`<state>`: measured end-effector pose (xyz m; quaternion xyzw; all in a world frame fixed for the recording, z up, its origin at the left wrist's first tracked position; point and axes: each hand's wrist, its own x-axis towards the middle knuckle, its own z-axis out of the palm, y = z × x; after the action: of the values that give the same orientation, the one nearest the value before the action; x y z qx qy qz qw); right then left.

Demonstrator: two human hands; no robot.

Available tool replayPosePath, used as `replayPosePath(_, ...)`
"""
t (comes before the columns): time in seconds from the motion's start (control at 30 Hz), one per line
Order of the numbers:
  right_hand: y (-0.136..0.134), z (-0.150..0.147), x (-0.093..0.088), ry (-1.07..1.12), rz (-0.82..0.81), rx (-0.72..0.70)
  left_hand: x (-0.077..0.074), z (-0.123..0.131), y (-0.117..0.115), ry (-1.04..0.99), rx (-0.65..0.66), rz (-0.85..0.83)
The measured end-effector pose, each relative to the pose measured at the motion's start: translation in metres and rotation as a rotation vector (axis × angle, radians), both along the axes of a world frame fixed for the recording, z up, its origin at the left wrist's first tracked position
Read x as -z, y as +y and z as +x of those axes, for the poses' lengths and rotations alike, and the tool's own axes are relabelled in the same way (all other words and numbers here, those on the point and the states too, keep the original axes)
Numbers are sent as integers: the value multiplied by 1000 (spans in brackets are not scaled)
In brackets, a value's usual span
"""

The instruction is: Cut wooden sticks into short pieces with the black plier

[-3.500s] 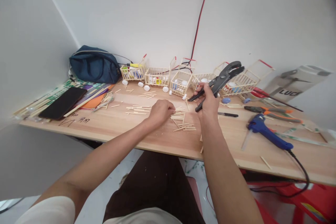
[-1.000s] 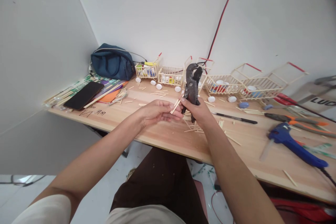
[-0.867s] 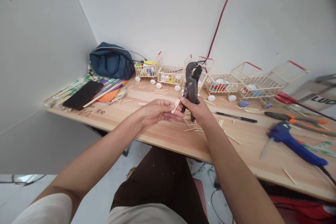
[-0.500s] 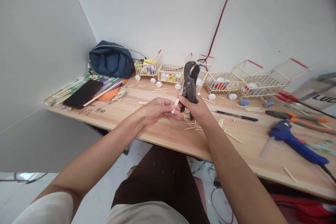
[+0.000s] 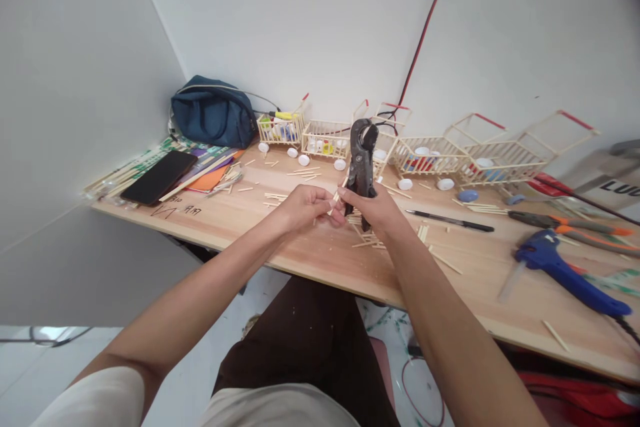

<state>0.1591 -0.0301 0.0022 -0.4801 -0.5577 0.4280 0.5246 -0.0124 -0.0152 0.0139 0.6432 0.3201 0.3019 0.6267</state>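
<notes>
Above the wooden table, my right hand (image 5: pixel 376 205) is wrapped round the handles of a black cutting tool (image 5: pixel 361 159), whose head points up. My left hand (image 5: pixel 311 205), just left of it, pinches a thin pale wooden stick (image 5: pixel 337 196) between the fingers. The stick slants upward toward the tool, and my right thumb is close to it. Below the tool, short cut sticks (image 5: pixel 369 239) lie in a loose pile, partly hidden by my right hand. Whether the blades touch the stick cannot be made out.
Several small stick-built carts (image 5: pixel 429 155) stand along the wall. A blue bag (image 5: pixel 213 113) and black phone (image 5: pixel 159 177) are at the left. At the right lie a pen (image 5: pixel 450 220), pliers (image 5: pixel 533 218) and a blue glue gun (image 5: pixel 567 273).
The fingers of my left hand have drawn in slightly round the stick. The cutting tool stays nearly where it was in my right hand, and the view has shifted slightly.
</notes>
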Motion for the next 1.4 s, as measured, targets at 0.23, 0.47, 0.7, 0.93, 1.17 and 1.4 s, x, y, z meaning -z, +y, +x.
replayPosePath(0.23,-1,1,-4,197,-117,-32,3,-9,-6,-36,66,-53)
replayPosePath(0.47,2,0,1,248,-126,-35,8,-8,-18,67,-134,121)
replayPosePath(0.7,0,-2,-3,154,-53,12,8,-7,-20,-11,-99,13)
replayPosePath(0.93,-1,-3,-4,128,-27,24,10,-6,-20,-126,-61,-128)
replayPosePath(1.17,4,-1,2,229,-21,38,7,-1,-20,-101,-83,-55)
replayPosePath(1.4,3,-1,0,369,-93,-58,8,3,-21,-138,-151,-23)
